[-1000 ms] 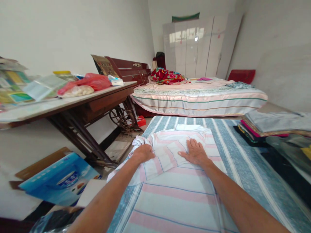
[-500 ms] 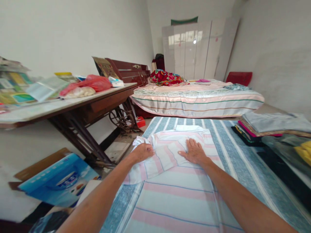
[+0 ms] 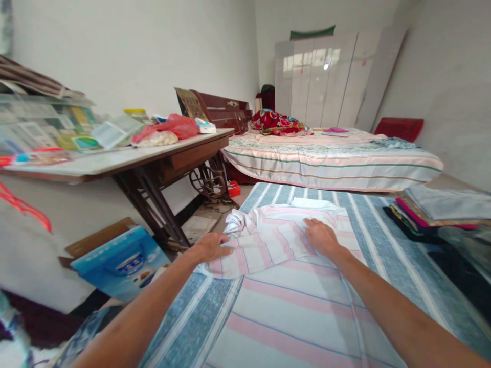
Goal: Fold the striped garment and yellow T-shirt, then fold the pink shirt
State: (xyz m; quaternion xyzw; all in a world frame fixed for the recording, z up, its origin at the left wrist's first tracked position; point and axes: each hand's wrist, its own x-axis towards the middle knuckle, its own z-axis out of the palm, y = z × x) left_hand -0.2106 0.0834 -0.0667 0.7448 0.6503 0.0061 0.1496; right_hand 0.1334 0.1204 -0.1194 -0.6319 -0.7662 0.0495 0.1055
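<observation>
A pink-and-white striped shirt lies spread on a blue-and-white striped bedsheet. My left hand rests on the folded-over left edge of the shirt, fingers stretched forward and lying flat. My right hand presses flat on the shirt's upper middle, fingers spread. A bunched sleeve lies beyond my left hand at the bed's edge.
A stack of folded clothes sits on the right. A wooden table with bags and papers stands to the left, a blue box under it. A second bed and a white wardrobe are beyond.
My left hand has slid down and left along the folded edge and opened out flat. My right hand has stayed on the shirt. The view has turned a little to the left.
</observation>
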